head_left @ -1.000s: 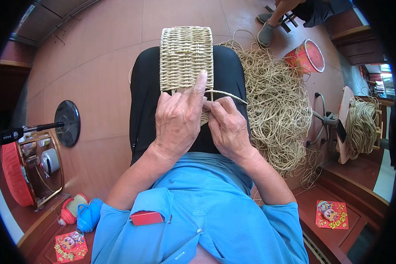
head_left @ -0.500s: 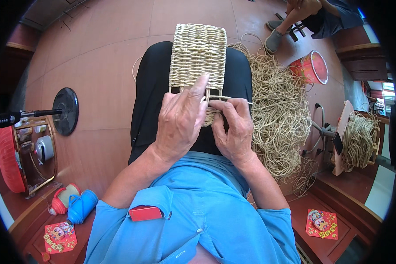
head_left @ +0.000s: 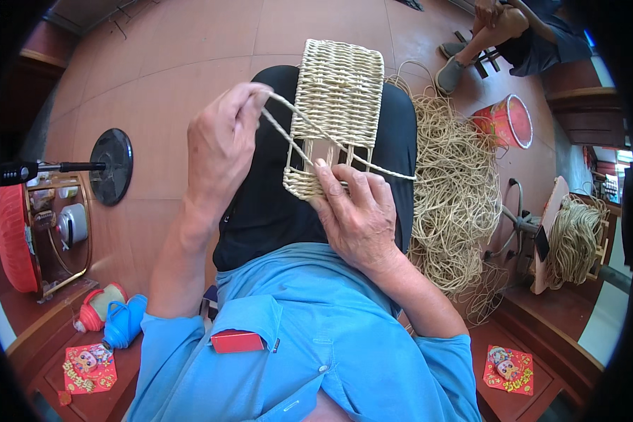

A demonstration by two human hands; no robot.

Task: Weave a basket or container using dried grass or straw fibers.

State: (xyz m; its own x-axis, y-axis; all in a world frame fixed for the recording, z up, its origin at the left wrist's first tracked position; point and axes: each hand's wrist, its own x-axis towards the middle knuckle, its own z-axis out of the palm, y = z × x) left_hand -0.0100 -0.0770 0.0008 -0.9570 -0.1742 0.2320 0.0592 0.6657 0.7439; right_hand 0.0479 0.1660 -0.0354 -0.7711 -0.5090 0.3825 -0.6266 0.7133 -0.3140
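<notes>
A pale woven cord panel (head_left: 337, 95) lies across my black-trousered lap. Below its dense weave are open gaps between upright strands, then a narrower woven band at the near edge. My left hand (head_left: 225, 144), raised to the left of the panel, pinches a twisted cord (head_left: 308, 125) and pulls it out in a loop. One side of that loop runs down to the gap area, while the other crosses the strands toward the right. With its fingers bent over the near band, my right hand (head_left: 357, 214) grips the panel beside the cord; its underside is hidden.
To the right a big heap of loose cord (head_left: 454, 190) spreads on the floor, near a red bucket (head_left: 506, 121) and a seated person's shoes (head_left: 449, 74). A black round stand base (head_left: 111, 167) is at left. Blue (head_left: 124, 320) and red bottles (head_left: 98, 307) lie lower left.
My left hand has moved up and left from the panel, drawing the cord into a long loop. My right hand has shifted left and down onto the near band. The panel appears farther right and tilted.
</notes>
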